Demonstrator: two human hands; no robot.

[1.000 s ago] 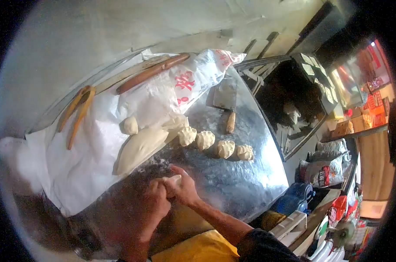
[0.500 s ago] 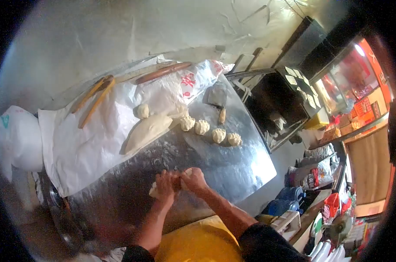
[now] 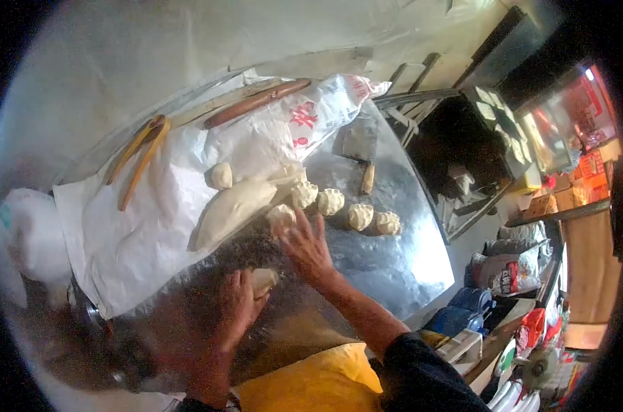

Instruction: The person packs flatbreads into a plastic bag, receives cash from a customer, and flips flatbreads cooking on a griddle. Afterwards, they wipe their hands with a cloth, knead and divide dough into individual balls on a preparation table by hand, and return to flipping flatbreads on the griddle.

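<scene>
My left hand (image 3: 237, 305) is closed round a piece of dough (image 3: 263, 280) low over the metal worktop (image 3: 208, 295). My right hand (image 3: 306, 250) reaches forward, fingers spread, its tips at a pale dough ball (image 3: 282, 215) on the worktop; whether they still touch is blurred. Right of that ball, several crimped dough balls (image 3: 331, 201) sit in a row. Behind lies a long slab of dough (image 3: 232, 206) on white sacking (image 3: 147, 233), with one smooth dough lump (image 3: 221, 176) beside it.
On the sacking lie wooden tongs (image 3: 141, 154) and a brown rolling pin (image 3: 256, 103). A scraper (image 3: 368, 178) with a wooden handle rests at the worktop's back. Yellow cloth (image 3: 308, 378) covers my front. Blue water jugs (image 3: 462, 310) and packed bags (image 3: 510, 264) stand at right.
My hands have moved apart. The right went forward to the row, where another dough ball now lies; the left stays near the front with dough. The view has shifted slightly.
</scene>
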